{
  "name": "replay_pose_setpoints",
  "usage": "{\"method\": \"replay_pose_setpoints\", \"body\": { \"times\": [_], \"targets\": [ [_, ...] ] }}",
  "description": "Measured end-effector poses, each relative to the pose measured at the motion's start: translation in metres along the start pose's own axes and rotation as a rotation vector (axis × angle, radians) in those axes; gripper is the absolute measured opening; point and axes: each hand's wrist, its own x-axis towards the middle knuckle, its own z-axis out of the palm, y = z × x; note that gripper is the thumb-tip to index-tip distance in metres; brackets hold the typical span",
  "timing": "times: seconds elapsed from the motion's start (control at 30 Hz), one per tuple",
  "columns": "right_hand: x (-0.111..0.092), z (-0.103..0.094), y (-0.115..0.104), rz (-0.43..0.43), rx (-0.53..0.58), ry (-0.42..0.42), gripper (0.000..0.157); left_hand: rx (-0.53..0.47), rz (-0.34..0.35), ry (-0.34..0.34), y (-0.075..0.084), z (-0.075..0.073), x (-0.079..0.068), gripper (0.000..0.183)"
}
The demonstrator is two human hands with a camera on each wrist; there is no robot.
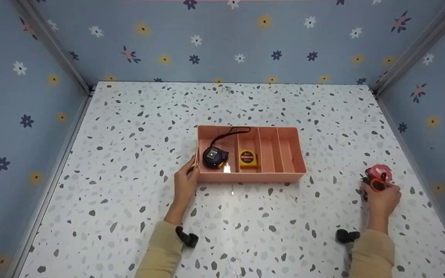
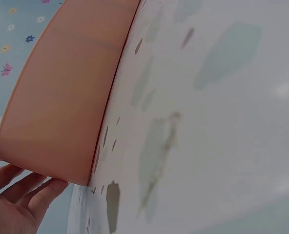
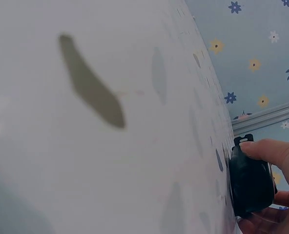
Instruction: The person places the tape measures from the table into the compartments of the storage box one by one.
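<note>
A long pink divided box [image 1: 251,178] lies on the table, in front of me. My left hand [image 1: 186,180] grips its left end; in the left wrist view the fingers [image 2: 42,197] lie against the short end wall. Inside the box, a dark blue tape measure [image 1: 214,157] with a black strap occupies the left compartment. A yellow tape measure [image 1: 248,159] sits in the compartment beside it. Far to the right, my right hand [image 1: 384,199] holds a black and orange tape measure [image 1: 377,185] between thumb and fingers, dark in the right wrist view [image 3: 252,180]. A round pink tape measure [image 1: 381,172] is just beyond it.
The white speckled table [image 1: 269,235] is bounded by a blue flowered back panel [image 1: 222,42] and similar side panels. Grey metal rails [image 1: 48,185] run along the sides. Two narrower compartments [image 1: 272,150] fill the box's right part.
</note>
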Motion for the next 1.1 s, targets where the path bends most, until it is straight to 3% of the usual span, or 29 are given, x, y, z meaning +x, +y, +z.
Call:
{"method": "replay_pose_setpoints", "body": {
  "times": [0.13, 0.2, 0.47, 0.93, 1.1],
  "targets": [
    [-0.001, 0.000, 0.001, -0.004, -0.003, 0.009, 0.077, 0.022, 0.000, 0.002, 0.020, -0.001, -0.005, 0.038],
    [-0.001, 0.000, 0.001, -0.017, 0.000, 0.027, 0.075, 0.021, 0.001, 0.001, 0.020, -0.001, -0.005, 0.038],
    [-0.003, 0.000, 0.003, -0.038, 0.013, 0.056, 0.070, 0.008, 0.023, -0.004, -0.015, 0.002, 0.002, 0.039],
    [-0.014, -0.007, -0.008, -0.050, 0.020, 0.069, 0.069, 0.039, -0.015, -0.004, -0.014, 0.001, 0.003, 0.041],
    [-0.018, -0.010, -0.015, -0.101, 0.029, 0.094, 0.068, 0.017, -0.032, -0.006, 0.003, 0.000, 0.000, 0.040]
  ]
}}
